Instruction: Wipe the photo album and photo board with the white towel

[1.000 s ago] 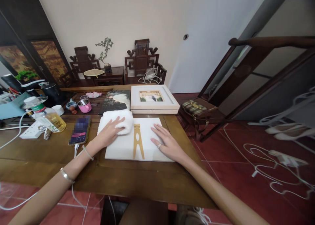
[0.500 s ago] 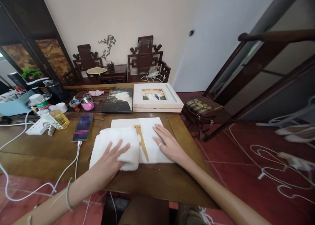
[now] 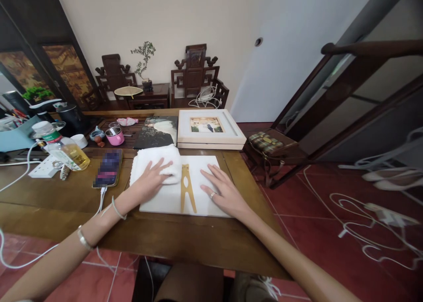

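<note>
A white frame back [image 3: 198, 192] lies flat on the wooden table [image 3: 185, 240], with a gold stand leg [image 3: 187, 188] down its middle. My left hand [image 3: 150, 180] lies flat, fingers spread, on a folded white towel [image 3: 155, 161] that covers the frame's far left part. My right hand [image 3: 220, 191], a ring on one finger, rests open and flat on the frame's right side.
Beyond the frame sit a white framed photo [image 3: 208, 130] and a dark photo print [image 3: 155, 132]. To the left are a phone [image 3: 107, 169] on a charging cable, an oil bottle [image 3: 64, 152], a pink cup [image 3: 115, 136] and a power strip [image 3: 42, 169]. A handbag [image 3: 269, 145] sits at the right.
My left hand slid the towel toward me down the frame's left side, then back away to its far left part. My right hand stayed pressed on the frame.
</note>
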The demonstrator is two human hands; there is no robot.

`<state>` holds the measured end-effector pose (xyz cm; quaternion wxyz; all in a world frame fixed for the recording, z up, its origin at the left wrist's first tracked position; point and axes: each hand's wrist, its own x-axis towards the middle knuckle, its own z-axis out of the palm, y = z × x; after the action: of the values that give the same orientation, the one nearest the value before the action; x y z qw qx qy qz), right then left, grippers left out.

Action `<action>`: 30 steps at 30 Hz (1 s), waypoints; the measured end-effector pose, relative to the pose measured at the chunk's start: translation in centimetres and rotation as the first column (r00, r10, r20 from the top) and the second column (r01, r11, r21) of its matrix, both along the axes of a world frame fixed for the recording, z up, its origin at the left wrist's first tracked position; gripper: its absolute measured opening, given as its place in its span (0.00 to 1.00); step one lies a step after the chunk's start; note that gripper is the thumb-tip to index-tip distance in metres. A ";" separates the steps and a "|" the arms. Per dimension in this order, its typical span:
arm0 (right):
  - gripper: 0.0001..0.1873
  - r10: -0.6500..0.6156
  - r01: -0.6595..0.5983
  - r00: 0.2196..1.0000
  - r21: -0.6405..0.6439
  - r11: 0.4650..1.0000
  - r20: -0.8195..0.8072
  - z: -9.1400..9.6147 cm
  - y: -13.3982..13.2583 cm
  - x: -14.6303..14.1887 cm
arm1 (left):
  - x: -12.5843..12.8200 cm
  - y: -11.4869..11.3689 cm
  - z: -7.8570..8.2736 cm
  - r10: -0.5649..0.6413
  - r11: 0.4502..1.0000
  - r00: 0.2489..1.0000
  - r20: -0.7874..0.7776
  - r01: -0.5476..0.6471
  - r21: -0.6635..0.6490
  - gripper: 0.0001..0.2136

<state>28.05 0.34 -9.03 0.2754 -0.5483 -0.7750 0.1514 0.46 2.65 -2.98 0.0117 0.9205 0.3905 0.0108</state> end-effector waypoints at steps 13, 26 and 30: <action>0.30 0.006 -0.006 1.000 -0.003 1.000 -0.013 0.0 0.0 -0.1 | -1.2 -4.0 0.3 -0.099 0.995 0.995 0.030 0.099 -0.021 0.25; 0.25 -0.006 0.011 0.992 0.037 0.999 -0.125 -0.2 0.1 0.0 | -0.7 -4.1 0.1 -0.102 0.994 0.995 0.012 0.101 0.044 0.23; 0.25 -0.028 0.040 0.985 0.065 0.997 -0.172 -0.5 0.3 0.0 | -1.3 -9.0 0.8 -0.166 0.986 0.986 0.028 0.166 0.004 0.16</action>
<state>28.03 0.68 -9.57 0.3619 -0.5367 -0.7438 0.1664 -0.82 -6.33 -2.18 0.0175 0.9496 0.3122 0.0231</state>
